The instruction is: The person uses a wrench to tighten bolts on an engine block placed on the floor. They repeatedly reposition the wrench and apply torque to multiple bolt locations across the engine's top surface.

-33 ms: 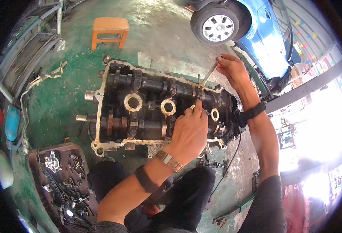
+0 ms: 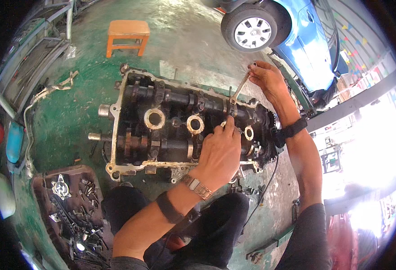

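The right hand (image 2: pixel 266 78) is clenched around the upper end of a slim metal wrench (image 2: pixel 240 88), whose lower end is set down on a fastener at the far edge of the cylinder head (image 2: pixel 180 123). A dark band is worn on the right wrist. The left hand (image 2: pixel 219 152) is laid palm-down on the near right part of the cylinder head, fingers loosely curled and fingertips (image 2: pixel 228 123) pressed against the metal just below the wrench's lower end; nothing is seen gripped in it, though what lies under the palm cannot be told. A metal watch (image 2: pixel 197 187) and a dark strap are worn on the left forearm.

The cylinder head is rested on the green floor (image 2: pixel 67 126), directly ahead of the person's knees, with two dark camshafts run lengthwise and two light round bores (image 2: pixel 154 119) shown between them. A toothed sprocket is partly hidden behind the right forearm at the head's right end. Small loose parts are scattered on the floor just under the left wrist.

To the lower left, a brown tray (image 2: pixel 42 189) filled with bolts and small pieces is placed near the person's left knee. An orange stool (image 2: pixel 127 35) is stood well beyond the cylinder head, and a blue car (image 2: pixel 306 40) with a light-coloured wheel (image 2: pixel 252 32) is parked behind the right hand. A bent metal strip (image 2: pixel 45 94) is laid on the floor to the left.
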Tool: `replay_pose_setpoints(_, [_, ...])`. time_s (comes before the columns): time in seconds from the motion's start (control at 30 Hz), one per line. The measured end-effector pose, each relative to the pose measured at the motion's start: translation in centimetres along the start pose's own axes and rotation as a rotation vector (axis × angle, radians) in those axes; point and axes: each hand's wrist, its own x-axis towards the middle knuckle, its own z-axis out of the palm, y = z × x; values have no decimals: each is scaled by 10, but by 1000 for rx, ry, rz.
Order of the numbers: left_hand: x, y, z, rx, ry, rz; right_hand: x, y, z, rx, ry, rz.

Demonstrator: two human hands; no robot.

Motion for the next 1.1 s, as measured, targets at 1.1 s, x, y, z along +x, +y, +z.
replay_pose_setpoints(1.1, [-3,2,-3,46,-57,-1,-198,7,-13,-541,-127,-485])
